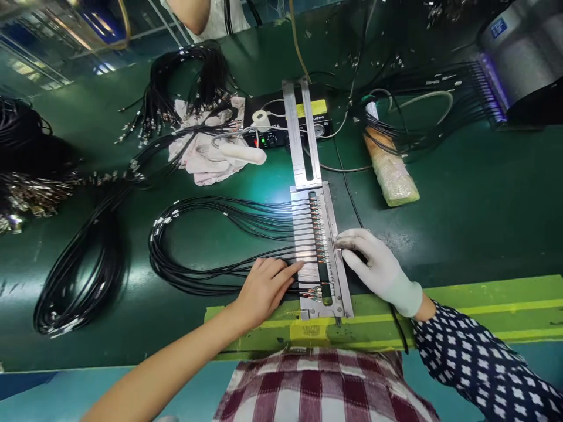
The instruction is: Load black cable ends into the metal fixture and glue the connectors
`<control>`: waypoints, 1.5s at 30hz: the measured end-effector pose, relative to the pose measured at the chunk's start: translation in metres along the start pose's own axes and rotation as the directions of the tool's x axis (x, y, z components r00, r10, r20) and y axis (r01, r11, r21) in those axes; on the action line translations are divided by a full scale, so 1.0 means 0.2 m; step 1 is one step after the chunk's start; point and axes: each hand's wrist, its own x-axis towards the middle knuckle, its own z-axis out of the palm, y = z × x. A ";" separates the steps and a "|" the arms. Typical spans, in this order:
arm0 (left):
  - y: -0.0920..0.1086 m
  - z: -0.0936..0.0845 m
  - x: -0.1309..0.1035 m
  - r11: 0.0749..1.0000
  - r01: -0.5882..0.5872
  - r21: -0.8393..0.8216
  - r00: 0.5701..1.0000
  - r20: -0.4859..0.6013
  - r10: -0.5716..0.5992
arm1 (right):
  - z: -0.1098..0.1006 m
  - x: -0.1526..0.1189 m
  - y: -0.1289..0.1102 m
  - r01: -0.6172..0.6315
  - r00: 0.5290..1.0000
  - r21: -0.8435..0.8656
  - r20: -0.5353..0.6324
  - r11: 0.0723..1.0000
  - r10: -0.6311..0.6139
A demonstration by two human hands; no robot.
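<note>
A slotted metal fixture lies at the table's front, with a row of black cables laid side by side across it. Their stripped ends with small metal connectors sit over its long opening. My bare left hand rests on the lower cables at the fixture's left edge, index finger stretched onto it and the fingers closed about a cable. My right hand, in a white glove, pinches the fixture's right edge bar between thumb and forefinger. The cables loop away to the left in a bundle.
Behind the fixture stand a black control box, a white handheld piece and a crumpled cloth. More cable coils lie left. A plastic-wrapped handle and a grey machine are right. Another person's arm shows at the back.
</note>
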 end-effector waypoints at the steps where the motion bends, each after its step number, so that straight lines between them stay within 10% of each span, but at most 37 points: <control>1: 0.01 -0.01 -0.01 0.999 0.016 -0.041 1.000 0.023 -0.015 | 0.00 -0.01 0.00 0.003 1.000 -0.011 0.001 1.000 -0.003; 8: 0.04 -0.01 -0.05 0.972 0.049 -0.231 0.998 0.046 -0.040 | 0.02 -0.06 -0.03 -0.012 1.000 -0.060 -0.017 0.998 0.011; 17: 0.05 -0.02 0.04 0.988 -0.060 0.139 0.962 -0.257 0.094 | 0.00 -0.04 -0.04 -0.021 1.000 -0.021 -0.010 1.000 0.020; 45: -0.02 0.01 0.05 0.992 -0.125 0.000 0.982 -0.142 0.124 | 0.00 -0.04 -0.02 -0.016 1.000 -0.073 -0.006 0.997 0.016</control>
